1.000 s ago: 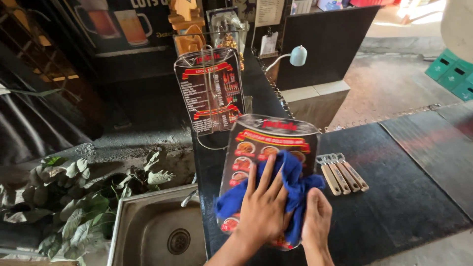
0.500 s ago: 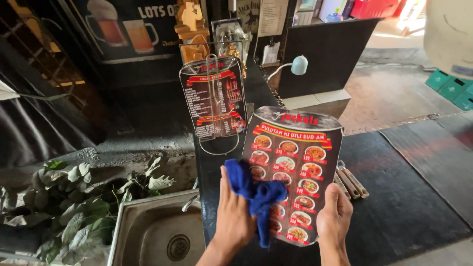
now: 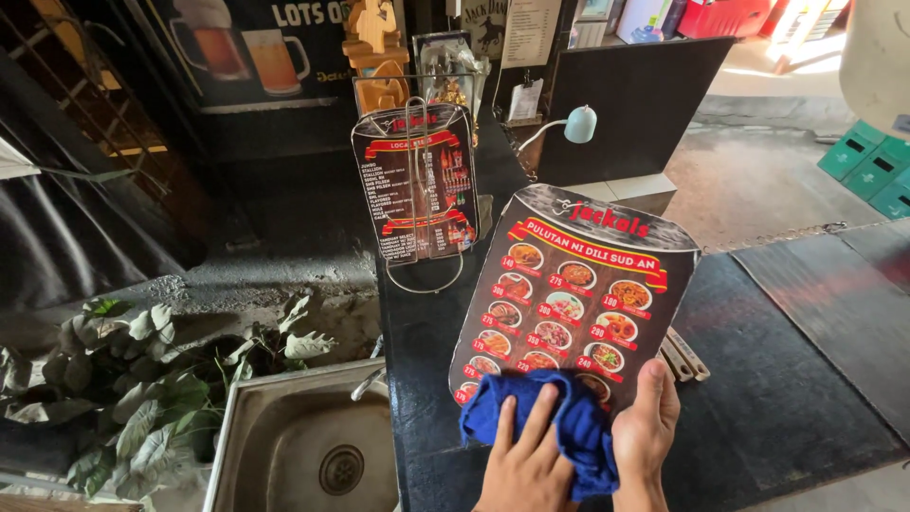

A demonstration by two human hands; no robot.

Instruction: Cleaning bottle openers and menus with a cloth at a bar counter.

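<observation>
Left hand: the left hand [image 3: 526,460] lies flat with fingers spread on a blue cloth [image 3: 559,417], pressing it against the lower edge of a laminated menu card [image 3: 573,299].
Right hand: the right hand [image 3: 647,427] pinches the menu card's lower right corner, thumb on the printed face, the other fingers hidden behind it; this grip appears to brace the card against the cloth's pressure.
Menu card: dark, with rows of round food pictures and a red banner; it is held tilted up toward the camera, lower edge near the tabletop [image 3: 777,398], so the whole face is within reach of the cloth.
Blue cloth: bunched, covering the card's bottom left pictures, partly tucked between the two hands.
Second menu: a similar dark card [image 3: 417,185] stands upright in a wire holder [image 3: 424,275] at the far end of the tabletop, well apart from the hands.
Beside the card: pale sticks or tongs [image 3: 684,353] lie on the tabletop, partly hidden behind the card; kind cannot be told.
Left of tabletop: a steel sink [image 3: 313,450] with tap, then leafy plants [image 3: 123,370].
Background: a small pale lamp [image 3: 580,123].
</observation>
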